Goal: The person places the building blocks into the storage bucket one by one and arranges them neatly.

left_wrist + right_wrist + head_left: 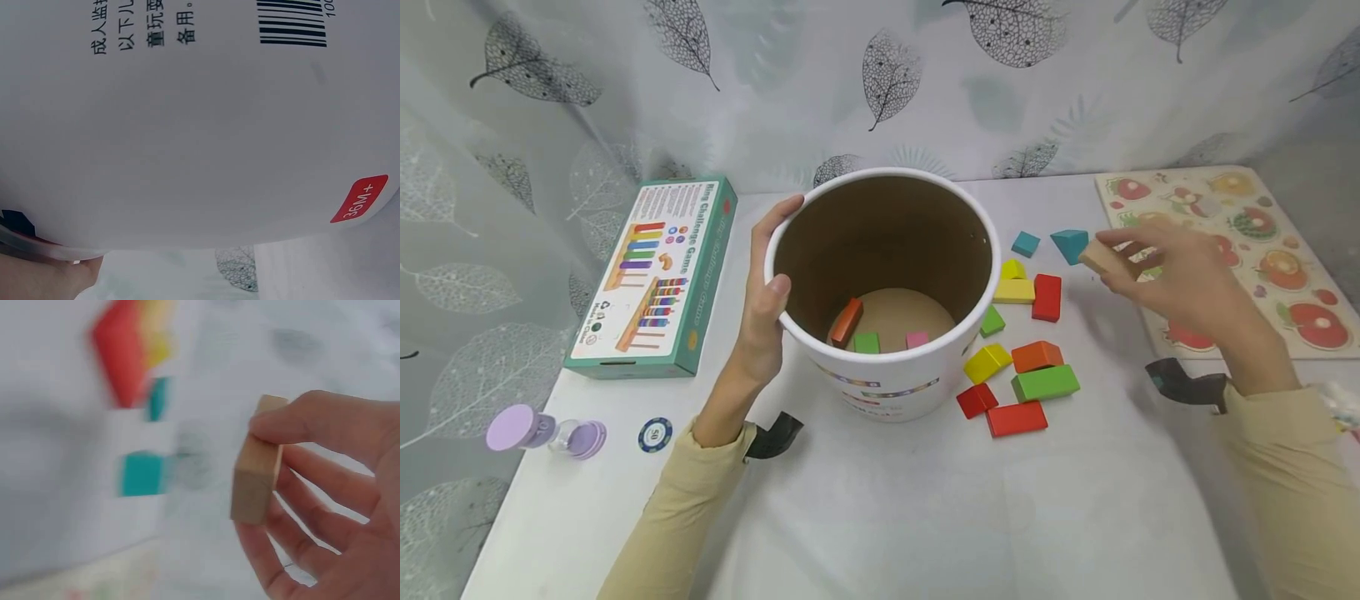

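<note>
Nearest on the white surface (887, 517), off to the left, lie a purple hourglass (561, 433) and a round chip (655, 435); to the right, a long red block (1017, 419) lies beside a long green block (1046, 383), with an orange block (1037, 357) just beyond. At the centre stands a white bucket (925, 400), its rim gripped on the left side by the left hand (758, 325). Judging by how things lie, the gathering of blocks is at an early stage: a dark orange block (847, 322), a green cube (867, 343) and a pink piece (917, 340) are inside, while most visible blocks remain outside, to the right. Farther along that side, the right hand (1187, 267) pinches a plain wooden block (253, 462) between thumb and fingers, held right of the bucket and well apart from its opening. In the head view, a teal wedge (1070, 244) shows just left of that block, then a teal cube (1026, 244). A fruit board (1262, 275) lies far right, a game box (647, 275) far left.
</note>
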Action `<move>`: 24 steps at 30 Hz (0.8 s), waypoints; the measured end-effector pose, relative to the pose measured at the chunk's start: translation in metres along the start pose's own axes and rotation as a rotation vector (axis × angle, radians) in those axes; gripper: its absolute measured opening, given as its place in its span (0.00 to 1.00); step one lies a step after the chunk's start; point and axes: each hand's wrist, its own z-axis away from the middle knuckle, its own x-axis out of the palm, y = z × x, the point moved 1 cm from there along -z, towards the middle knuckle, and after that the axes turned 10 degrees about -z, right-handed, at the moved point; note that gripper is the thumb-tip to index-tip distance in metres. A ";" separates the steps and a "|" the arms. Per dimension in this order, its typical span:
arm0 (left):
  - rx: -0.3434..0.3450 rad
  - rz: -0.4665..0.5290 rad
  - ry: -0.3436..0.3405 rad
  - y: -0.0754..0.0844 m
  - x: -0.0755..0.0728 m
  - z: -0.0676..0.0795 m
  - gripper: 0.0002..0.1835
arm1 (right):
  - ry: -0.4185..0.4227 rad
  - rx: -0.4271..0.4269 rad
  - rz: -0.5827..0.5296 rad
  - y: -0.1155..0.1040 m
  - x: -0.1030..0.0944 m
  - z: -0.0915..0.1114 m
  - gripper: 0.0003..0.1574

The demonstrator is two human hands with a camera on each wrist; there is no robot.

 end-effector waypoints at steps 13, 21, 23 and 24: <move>0.004 -0.010 0.004 -0.001 0.000 0.000 0.48 | 0.133 -0.662 -0.178 -0.147 -0.031 -0.008 0.39; 0.007 -0.024 0.001 -0.001 -0.001 0.000 0.50 | -0.065 -0.822 -0.386 -0.186 0.003 -0.028 0.32; 0.007 -0.030 0.000 -0.001 -0.001 0.000 0.50 | -0.081 -0.817 -0.403 -0.186 0.007 -0.031 0.31; 0.007 -0.035 0.002 -0.001 -0.002 0.001 0.50 | -0.088 -0.812 -0.411 -0.186 0.009 -0.032 0.30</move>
